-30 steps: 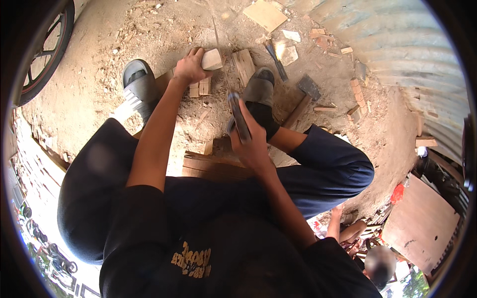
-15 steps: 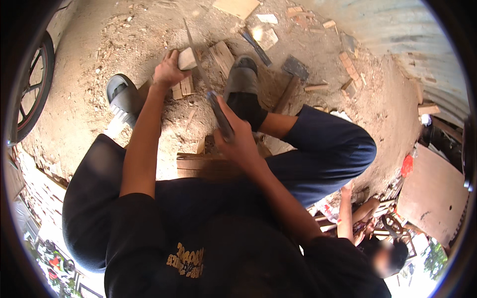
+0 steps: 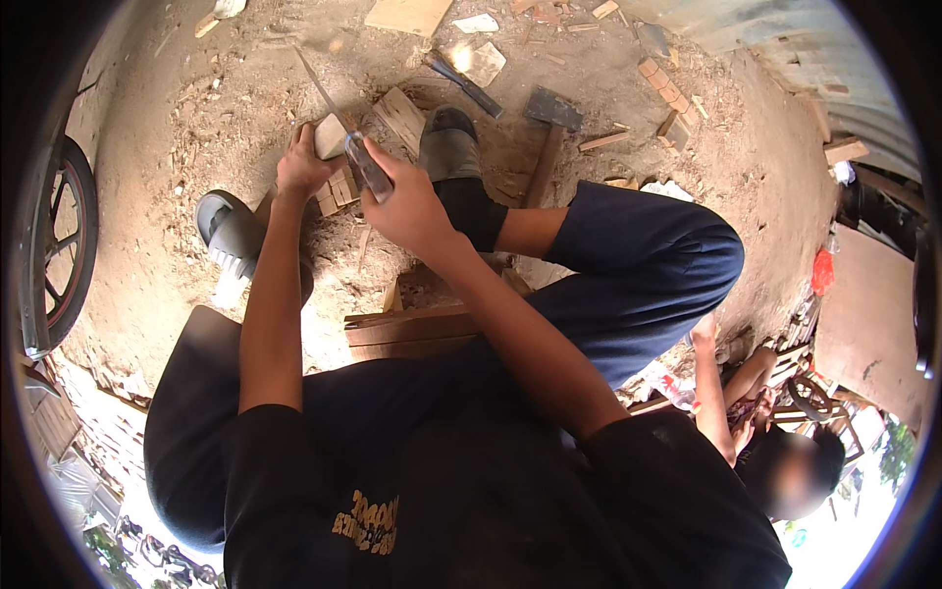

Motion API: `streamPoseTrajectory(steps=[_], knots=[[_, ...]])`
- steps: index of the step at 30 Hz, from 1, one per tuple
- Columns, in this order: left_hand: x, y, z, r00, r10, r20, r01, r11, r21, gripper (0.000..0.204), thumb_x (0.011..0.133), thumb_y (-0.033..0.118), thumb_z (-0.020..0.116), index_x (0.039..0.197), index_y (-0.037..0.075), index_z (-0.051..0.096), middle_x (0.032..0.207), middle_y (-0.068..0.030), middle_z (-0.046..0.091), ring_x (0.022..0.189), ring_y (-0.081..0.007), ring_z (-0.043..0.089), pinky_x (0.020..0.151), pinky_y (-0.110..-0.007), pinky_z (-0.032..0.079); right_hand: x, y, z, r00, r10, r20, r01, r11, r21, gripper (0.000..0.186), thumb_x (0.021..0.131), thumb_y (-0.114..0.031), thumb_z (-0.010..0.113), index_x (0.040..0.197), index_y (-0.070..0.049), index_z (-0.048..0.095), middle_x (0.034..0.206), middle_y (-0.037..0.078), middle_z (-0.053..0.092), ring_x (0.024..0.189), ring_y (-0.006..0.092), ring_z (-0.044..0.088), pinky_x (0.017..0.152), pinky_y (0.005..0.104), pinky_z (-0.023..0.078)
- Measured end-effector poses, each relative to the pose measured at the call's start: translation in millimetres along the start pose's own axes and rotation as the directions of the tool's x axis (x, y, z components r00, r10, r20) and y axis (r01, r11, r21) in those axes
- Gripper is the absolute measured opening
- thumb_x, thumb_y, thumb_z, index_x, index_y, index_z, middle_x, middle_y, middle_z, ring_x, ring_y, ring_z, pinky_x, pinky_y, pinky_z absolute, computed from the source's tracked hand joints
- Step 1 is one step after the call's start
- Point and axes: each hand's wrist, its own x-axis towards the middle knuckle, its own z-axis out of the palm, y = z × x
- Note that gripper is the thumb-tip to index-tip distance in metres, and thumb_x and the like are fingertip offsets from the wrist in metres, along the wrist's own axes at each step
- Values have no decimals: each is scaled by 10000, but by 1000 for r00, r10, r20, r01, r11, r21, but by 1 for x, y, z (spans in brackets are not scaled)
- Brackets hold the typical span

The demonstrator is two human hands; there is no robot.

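Note:
My left hand (image 3: 304, 169) is closed on a pale wooden block (image 3: 331, 136), held between my feet above the ground. My right hand (image 3: 410, 206) grips the dark handle of a long-bladed knife (image 3: 322, 86). Its narrow blade is seen almost edge-on and points away to the far left. The handle end of the blade lies close to the block's right side; whether they touch I cannot tell. Just below the block stand smaller cut wood pieces (image 3: 339, 189). A split wood chunk (image 3: 402, 118) lies beside my right shoe (image 3: 449, 147).
A hammer with a dark head (image 3: 552, 108) and a dark bar-like tool (image 3: 465, 84) lie beyond my right foot. Wood scraps (image 3: 667, 88) litter the dirt. A wheel (image 3: 74, 245) stands at left, corrugated metal (image 3: 785, 49) at right. Another person (image 3: 721, 393) sits at lower right.
My right hand has moved forward and left with the knife, bringing its handle near the block. My left hand still holds the block. The whole view has shifted somewhat.

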Motion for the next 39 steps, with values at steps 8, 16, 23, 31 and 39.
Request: streamPoseTrajectory(steps=[8,16,23,31,39], knots=[[-4,-18,0,998,48,-34,-46,998,52,755,674,465,815,1237,83,488,1254,-188,518,1210,-395,494,993,-502,439,-69,7,-7,999,-39,29,35,991,130,738,766,8,591,1468,-39,368,888,272,619,730,411,613,709,374,512],[-12,-20,7,942,204,-267,-169,974,150,700,677,377,832,1227,76,521,1153,-169,552,1094,-374,538,936,-482,474,18,-34,-46,990,137,14,-138,984,115,566,845,-135,590,1389,-8,497,878,227,696,744,237,694,712,322,523],[-12,-7,-25,982,188,2,-188,982,-11,563,754,314,744,1255,111,586,1054,-208,684,934,-362,676,833,-436,549,-53,-14,-71,965,-119,-233,157,976,152,547,838,-32,591,1375,9,501,1000,168,685,877,170,657,812,285,496],[-10,15,-33,972,123,198,-159,972,172,751,848,581,604,1307,8,445,1040,-265,670,961,-394,665,852,-467,529,-80,-6,-32,987,-136,-91,152,967,204,610,827,-6,581,1423,-5,448,888,197,660,789,64,529,751,242,473],[-3,25,-11,983,63,171,-91,983,160,870,774,724,624,1249,12,469,971,-231,685,915,-396,681,797,-473,550,-72,-1,-27,985,-127,-118,142,981,135,593,848,-16,592,1422,9,442,985,200,693,854,86,603,786,261,495]])
